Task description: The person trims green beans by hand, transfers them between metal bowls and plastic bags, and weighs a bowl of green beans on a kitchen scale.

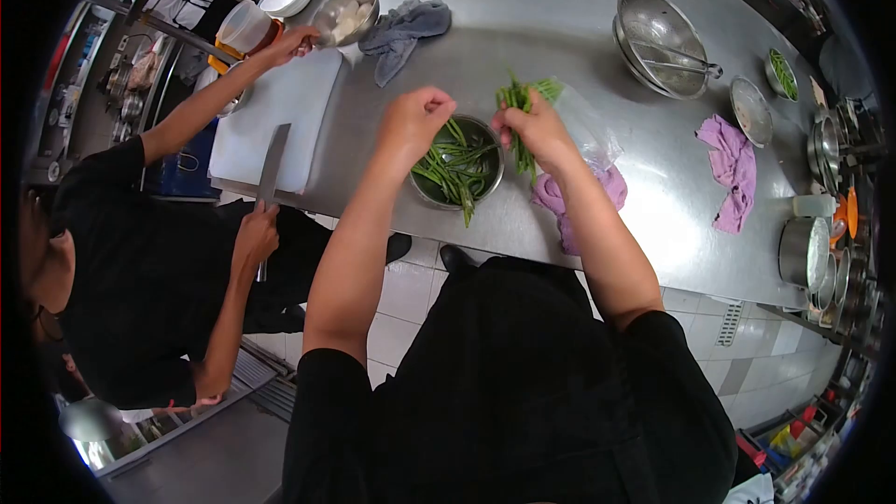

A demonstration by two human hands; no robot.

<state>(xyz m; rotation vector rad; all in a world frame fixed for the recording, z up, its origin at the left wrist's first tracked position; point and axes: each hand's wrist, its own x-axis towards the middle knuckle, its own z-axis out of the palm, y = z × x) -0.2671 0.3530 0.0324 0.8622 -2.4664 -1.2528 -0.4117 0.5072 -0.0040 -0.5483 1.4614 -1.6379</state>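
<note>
A metal bowl [497,177] near the table's front edge holds cut lengths of green beans [457,168], a few poking over its rim. Over the bowl's left side is my left hand [415,123], its fingers curled into a pinch; what they hold, if anything, is hidden. To the right of the bowl, my right hand [539,133] is closed around a bunch of long green beans [519,98], whose ends stick out above and below the fist. Behind that hand lies a clear plastic bag [590,126], next to a pink cloth [560,201].
At left a co-worker holds a knife [273,163] beside a white cutting board [280,121] and touches a metal bowl [371,2]. A grey cloth [403,30] lies nearby. Stacked colanders [661,23] and a second pink cloth [730,168] are on the right.
</note>
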